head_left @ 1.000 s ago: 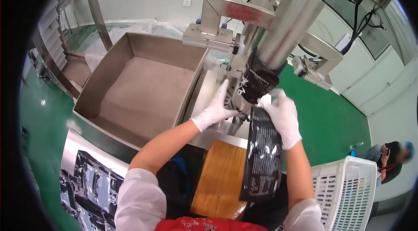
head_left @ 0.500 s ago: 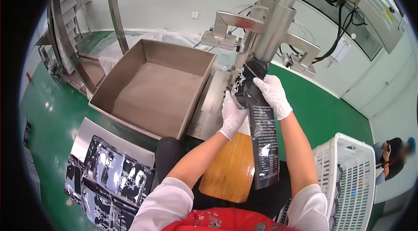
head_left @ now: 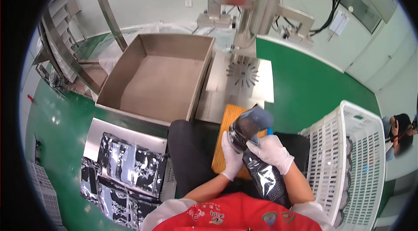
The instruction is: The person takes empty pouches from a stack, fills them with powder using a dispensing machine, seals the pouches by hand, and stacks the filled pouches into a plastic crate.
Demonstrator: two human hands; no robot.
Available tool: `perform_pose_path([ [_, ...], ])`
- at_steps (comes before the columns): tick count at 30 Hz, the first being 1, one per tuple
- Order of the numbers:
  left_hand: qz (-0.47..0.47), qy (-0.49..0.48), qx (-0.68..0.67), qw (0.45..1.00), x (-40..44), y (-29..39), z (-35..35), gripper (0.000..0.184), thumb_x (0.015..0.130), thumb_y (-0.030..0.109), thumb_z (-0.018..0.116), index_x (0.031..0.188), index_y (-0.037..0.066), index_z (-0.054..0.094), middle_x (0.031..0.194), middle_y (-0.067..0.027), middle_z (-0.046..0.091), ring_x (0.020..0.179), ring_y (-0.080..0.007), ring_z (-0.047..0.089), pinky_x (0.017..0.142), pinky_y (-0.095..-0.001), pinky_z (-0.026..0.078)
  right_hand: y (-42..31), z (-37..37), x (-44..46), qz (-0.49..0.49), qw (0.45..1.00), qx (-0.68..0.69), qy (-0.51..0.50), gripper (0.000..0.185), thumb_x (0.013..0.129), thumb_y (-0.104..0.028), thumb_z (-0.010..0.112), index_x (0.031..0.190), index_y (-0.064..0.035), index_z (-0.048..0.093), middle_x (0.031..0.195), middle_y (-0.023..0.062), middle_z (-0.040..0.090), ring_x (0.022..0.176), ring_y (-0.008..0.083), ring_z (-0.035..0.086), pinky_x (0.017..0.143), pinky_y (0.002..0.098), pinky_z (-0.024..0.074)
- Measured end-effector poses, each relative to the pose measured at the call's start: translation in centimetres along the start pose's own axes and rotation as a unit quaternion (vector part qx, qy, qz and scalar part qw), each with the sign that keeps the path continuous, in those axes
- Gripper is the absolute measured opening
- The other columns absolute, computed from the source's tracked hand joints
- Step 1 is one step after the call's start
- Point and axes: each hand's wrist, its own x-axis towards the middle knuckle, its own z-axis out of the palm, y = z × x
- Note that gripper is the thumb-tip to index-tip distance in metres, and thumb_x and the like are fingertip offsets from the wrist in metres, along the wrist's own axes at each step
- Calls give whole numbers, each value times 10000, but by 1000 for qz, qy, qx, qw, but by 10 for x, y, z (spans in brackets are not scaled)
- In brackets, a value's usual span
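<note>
A long black printed bag (head_left: 265, 176) lies across my lap, its upper end bulging and tilted over a wooden board (head_left: 224, 144). My left hand (head_left: 232, 157), in a white glove, is wrapped round the left side of the bag's upper part. Gloved too, my right hand (head_left: 272, 152) grips the same bag from the right, just below its top end. Beyond them, the metal spout (head_left: 266, 7) of a machine stands over a slotted steel plate (head_left: 242, 73).
A large steel tray (head_left: 161, 81) sits at the centre left. Flat black packets (head_left: 130, 161) lie on a metal surface at the lower left. White plastic crates (head_left: 344, 157) stand at my right. A seated person (head_left: 398, 131) is at the far right.
Both my hands have drawn the bag down from the machine's spout towards my lap. The slotted plate under the spout is now uncovered, and the view has shifted.
</note>
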Motion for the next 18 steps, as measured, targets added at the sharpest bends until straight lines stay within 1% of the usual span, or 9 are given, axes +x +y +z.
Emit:
perform_pose_path([
  [1, 8, 6, 55, 998, -11, -2, -5, 1008, 665, 165, 834, 1437, -82, 234, 1392, -265, 365, 1319, -403, 359, 1121, -424, 278, -2, 3, -5, 28, 998, 51, -9, 351, 923, -392, 547, 919, -65, 675, 678, 183, 628, 654, 367, 633, 604, 448, 500],
  [3, 4, -12, 59, 998, -8, -5, -3, 1036, 661, 164, 836, 1446, -79, 204, 1409, -266, 342, 1335, -405, 334, 1128, -423, 265, -5, 2, -10, 21, 999, -26, -10, 359, 921, -410, 551, 935, -74, 676, 675, 176, 629, 653, 363, 635, 591, 439, 497],
  [7, -17, -65, 82, 994, -14, 18, -24, 1123, 648, 160, 842, 1474, -69, 116, 1460, -270, 271, 1381, -408, 258, 1150, -420, 229, 7, 0, -15, -10, 1000, -1, -23, 341, 900, -423, 580, 960, -102, 680, 684, 152, 642, 653, 347, 643, 606, 440, 504],
  [9, 2, -155, 158, 975, -16, 51, -43, 1117, 643, 143, 825, 1476, -67, 110, 1468, -270, 259, 1390, -401, 250, 1159, -414, 218, 12, -9, -19, -43, 999, -9, -30, 321, 843, -391, 675, 849, -70, 682, 692, 159, 636, 667, 350, 643, 608, 407, 518],
  [10, -49, -195, 238, 950, -10, 75, -54, 1090, 658, 103, 792, 1479, -66, 94, 1476, -269, 246, 1398, -398, 237, 1169, -401, 201, 19, -12, -22, -31, 998, -3, -46, 298, 829, -377, 684, 897, -87, 701, 730, 149, 657, 698, 345, 656, 646, 408, 532],
  [11, -37, -230, 262, 937, -4, 84, -69, 1025, 673, 57, 755, 1475, -69, 129, 1473, -258, 248, 1401, -366, 251, 1162, -396, 228, 27, -19, -23, -9, 997, -22, -72, 300, 821, -375, 683, 930, -96, 707, 775, 155, 671, 735, 356, 659, 682, 398, 539],
  [13, -104, -210, 134, 963, 21, 80, -94, 815, 715, 17, 719, 1425, -37, 322, 1406, -211, 383, 1328, -334, 388, 1113, -388, 324, 47, -45, -24, 46, 996, -46, -65, 248, 835, -275, 677, 986, -80, 708, 876, 167, 692, 795, 332, 679, 747, 365, 546],
  [15, -139, -176, 30, 974, 71, 135, -95, 546, 772, -4, 670, 1293, 8, 508, 1278, -140, 525, 1170, -254, 539, 1005, -351, 436, 64, -78, -22, 108, 983, 97, 115, 243, 905, -240, 573, 1054, -107, 711, 974, 173, 701, 846, 282, 693, 787, 359, 540],
  [18, 149, -181, 115, 965, 148, 206, -62, 361, 846, 46, 633, 1202, 35, 574, 1156, -99, 589, 973, -171, 613, 857, -289, 485, 86, -126, 17, 14, 950, 163, 264, 326, 927, -219, 568, 1182, -33, 649, 1131, 96, 688, 956, 165, 648, 853, 302, 499],
])
